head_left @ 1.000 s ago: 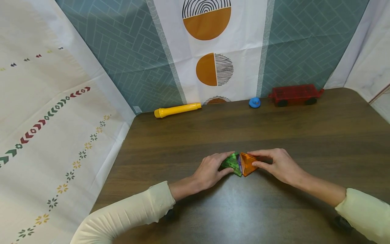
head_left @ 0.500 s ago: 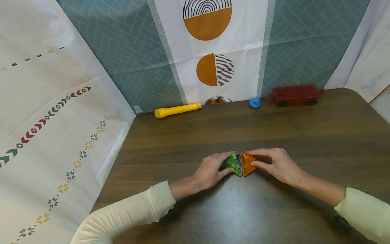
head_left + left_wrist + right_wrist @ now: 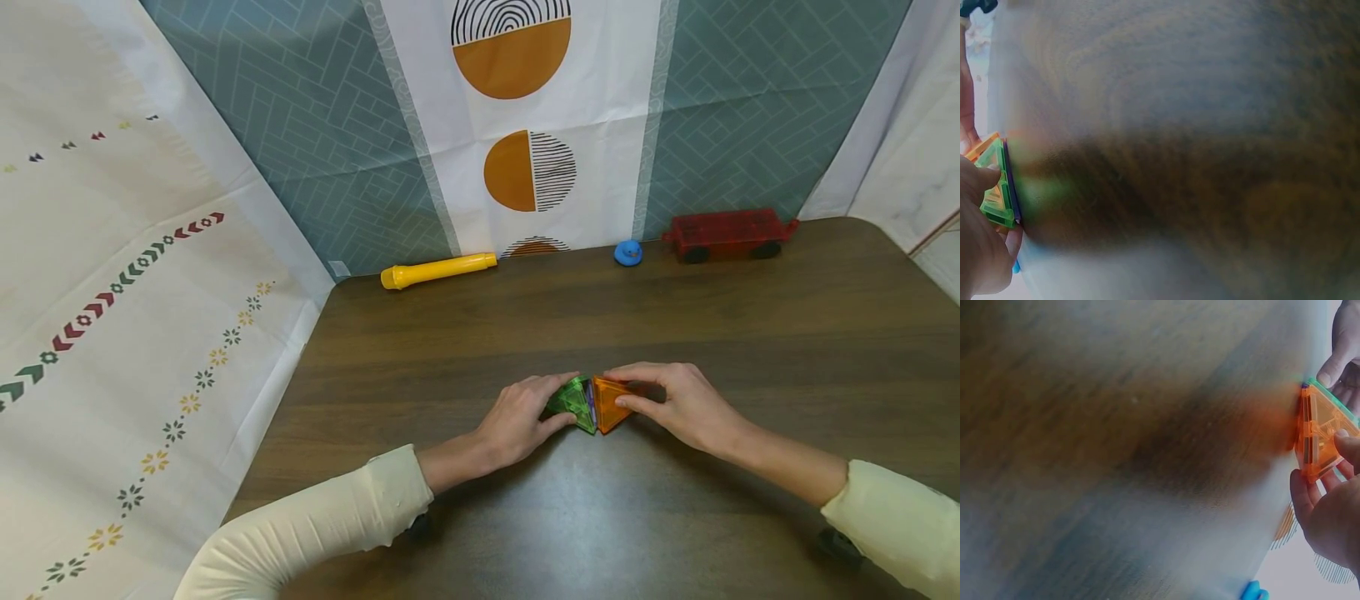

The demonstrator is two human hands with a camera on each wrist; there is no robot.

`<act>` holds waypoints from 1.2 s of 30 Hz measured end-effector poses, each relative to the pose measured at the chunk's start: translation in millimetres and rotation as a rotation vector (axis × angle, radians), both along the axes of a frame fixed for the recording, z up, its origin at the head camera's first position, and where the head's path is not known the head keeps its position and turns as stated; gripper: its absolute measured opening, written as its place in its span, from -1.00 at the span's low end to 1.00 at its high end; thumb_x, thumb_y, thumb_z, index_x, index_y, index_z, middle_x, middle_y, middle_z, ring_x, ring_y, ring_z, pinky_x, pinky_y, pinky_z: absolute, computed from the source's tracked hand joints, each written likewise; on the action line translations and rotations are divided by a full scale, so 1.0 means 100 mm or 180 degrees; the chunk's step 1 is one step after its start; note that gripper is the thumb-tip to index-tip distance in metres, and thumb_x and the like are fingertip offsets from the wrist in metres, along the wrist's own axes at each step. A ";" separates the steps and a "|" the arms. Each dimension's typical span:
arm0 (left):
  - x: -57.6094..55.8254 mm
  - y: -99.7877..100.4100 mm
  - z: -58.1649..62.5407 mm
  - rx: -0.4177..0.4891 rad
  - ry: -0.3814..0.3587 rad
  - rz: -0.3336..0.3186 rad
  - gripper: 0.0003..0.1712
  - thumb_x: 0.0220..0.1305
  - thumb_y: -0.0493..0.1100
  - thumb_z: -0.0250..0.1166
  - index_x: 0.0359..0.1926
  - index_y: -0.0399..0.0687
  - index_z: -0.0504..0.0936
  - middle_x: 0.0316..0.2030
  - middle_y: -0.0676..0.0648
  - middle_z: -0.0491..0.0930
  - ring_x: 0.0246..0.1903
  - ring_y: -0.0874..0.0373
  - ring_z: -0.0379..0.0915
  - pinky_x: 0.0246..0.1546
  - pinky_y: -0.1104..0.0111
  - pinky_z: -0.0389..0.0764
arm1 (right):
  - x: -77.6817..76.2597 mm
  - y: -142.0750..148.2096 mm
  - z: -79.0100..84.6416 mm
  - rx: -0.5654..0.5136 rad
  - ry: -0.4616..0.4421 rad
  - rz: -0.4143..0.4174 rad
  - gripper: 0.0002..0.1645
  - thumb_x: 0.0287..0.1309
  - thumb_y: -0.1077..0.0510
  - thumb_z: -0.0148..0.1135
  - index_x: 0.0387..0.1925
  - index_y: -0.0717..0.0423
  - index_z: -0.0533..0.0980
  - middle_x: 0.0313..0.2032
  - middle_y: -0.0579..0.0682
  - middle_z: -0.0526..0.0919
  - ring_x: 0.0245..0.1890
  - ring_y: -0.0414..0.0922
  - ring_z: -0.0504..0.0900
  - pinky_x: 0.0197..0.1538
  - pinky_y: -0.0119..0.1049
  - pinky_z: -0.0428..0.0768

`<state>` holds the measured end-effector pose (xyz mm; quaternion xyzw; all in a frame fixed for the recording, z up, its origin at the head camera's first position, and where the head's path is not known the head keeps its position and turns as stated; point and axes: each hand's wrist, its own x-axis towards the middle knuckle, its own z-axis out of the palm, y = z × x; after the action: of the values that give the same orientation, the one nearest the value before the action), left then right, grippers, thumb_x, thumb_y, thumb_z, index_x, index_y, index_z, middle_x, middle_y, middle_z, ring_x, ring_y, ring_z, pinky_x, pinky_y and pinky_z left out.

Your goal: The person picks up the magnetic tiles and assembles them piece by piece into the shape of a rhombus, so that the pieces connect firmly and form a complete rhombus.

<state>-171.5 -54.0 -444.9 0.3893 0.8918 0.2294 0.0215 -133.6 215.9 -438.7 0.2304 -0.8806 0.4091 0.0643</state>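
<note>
Near the middle of the table, my left hand (image 3: 517, 418) pinches a green translucent triangular magnetic tile (image 3: 572, 403) between thumb and fingers. Facing it, my right hand (image 3: 690, 407) grips an orange triangular magnetic tile (image 3: 609, 403) the same way. A thin purple edge (image 3: 590, 403) shows between the two colours. In the left wrist view the green tile (image 3: 1001, 206) stands upright on the tabletop, with a purple strip (image 3: 1012, 187) along its base. The right wrist view shows the orange tile (image 3: 1319, 431) against the green one, thumb on its face. Fingers hide the outer corners.
Along the table's back edge lie a yellow toy microphone (image 3: 438, 271), a small blue toy (image 3: 627, 252) and a red translucent wheeled toy car base (image 3: 731, 235). Patterned cloth (image 3: 345, 125) hangs behind them. Bare wooden tabletop (image 3: 585, 517) shows in front of the hands.
My right hand's fingers have shifted very slightly left along the orange tile. The left hand and the tiles stay practically where they were.
</note>
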 end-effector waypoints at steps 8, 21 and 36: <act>0.00 0.00 0.00 0.0014 0.0038 -0.0018 -0.29 0.44 -0.03 0.45 0.49 -0.10 0.47 0.29 -0.08 0.64 0.20 0.09 0.61 0.18 0.21 0.65 | 0.00 -0.02 0.03 0.0035 -0.0051 -0.0018 -0.52 0.19 0.34 0.54 0.16 0.11 0.73 0.06 0.05 0.80 0.02 0.04 0.77 -0.02 -0.05 0.76; 0.00 0.00 0.01 0.0017 0.0080 -0.0041 -0.30 0.43 -0.03 0.46 0.49 -0.11 0.48 0.29 -0.08 0.64 0.20 0.09 0.61 0.19 0.21 0.64 | -0.01 -0.07 0.06 0.0105 -0.0001 -0.0039 -0.53 0.18 0.33 0.55 0.15 0.12 0.73 0.05 0.04 0.80 -0.04 -0.01 0.77 -0.10 -0.22 0.74; 0.01 0.00 0.00 0.0030 0.0084 -0.0090 -0.28 0.44 -0.02 0.45 0.51 -0.11 0.45 0.33 -0.07 0.61 0.26 0.08 0.57 0.24 0.18 0.60 | -0.02 -0.09 0.04 0.0100 -0.0191 0.0127 -0.38 0.23 0.21 0.56 0.31 0.18 0.62 0.20 0.09 0.72 0.05 -0.02 0.73 0.03 -0.09 0.72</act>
<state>-170.6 -53.7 -445.3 0.4050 0.8854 0.2281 0.0112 -135.8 207.0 -434.4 0.2365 -0.8837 0.4031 0.0261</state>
